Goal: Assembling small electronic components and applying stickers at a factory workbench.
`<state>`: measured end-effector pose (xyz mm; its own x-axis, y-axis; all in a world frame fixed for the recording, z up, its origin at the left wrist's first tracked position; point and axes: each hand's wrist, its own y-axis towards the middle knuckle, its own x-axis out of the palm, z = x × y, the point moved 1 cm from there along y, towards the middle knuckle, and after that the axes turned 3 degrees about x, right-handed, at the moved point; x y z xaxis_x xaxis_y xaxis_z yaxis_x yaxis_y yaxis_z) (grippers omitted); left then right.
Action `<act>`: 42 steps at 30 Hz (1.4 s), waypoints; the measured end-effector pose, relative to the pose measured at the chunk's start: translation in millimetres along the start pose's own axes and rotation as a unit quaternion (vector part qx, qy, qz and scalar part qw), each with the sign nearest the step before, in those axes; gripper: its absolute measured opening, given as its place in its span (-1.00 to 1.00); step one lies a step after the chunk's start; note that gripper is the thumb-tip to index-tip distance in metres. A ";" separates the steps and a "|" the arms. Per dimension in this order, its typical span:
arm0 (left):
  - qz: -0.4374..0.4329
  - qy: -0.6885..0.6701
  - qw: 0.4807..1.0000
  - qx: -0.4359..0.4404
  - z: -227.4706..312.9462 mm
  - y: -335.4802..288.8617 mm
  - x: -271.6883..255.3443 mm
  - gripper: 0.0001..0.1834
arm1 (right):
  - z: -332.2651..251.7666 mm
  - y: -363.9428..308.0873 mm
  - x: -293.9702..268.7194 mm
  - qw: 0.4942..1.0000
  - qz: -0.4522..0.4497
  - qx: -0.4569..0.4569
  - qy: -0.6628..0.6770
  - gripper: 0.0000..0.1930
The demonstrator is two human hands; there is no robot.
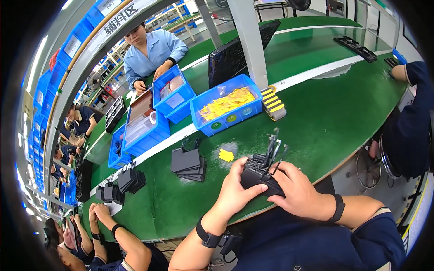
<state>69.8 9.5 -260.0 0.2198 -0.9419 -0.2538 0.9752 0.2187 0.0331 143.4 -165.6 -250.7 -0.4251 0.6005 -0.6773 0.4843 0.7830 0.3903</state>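
Both my hands hold a stack of black flat rectangular parts (253,177) near the front edge of the green table. Thin dark strips (272,147) stick up from the far side of the stack. My left hand (233,187) grips its left end, thumb across the near face. At the right end my right hand (298,192) closes round it with bent fingers. Just beyond my left hand lie a few small yellow strips (226,155). Farther left sits a pile of black flat plates (187,163). What the fingers touch behind the stack is hidden.
A blue bin (226,126) of yellow strips stands at the back, beside a yellow-and-black striped block (274,105). More blue bins (147,140) and small black stacks (131,180) are to the left. Co-workers sit left, right and across; a metal post (251,45) rises behind.
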 end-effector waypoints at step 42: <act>0.031 -0.258 0.964 0.064 16.4 47.8 5.6 -0.77 | 34.0 85.0 -24.2 0.967 0.113 0.046 0.225 -0.85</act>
<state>118.0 10.6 -243.9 0.2282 -0.9367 0.2657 0.9477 0.2762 0.1599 220.9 -119.2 -222.3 -0.5803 0.7806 -0.2323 0.6615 0.6181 0.4246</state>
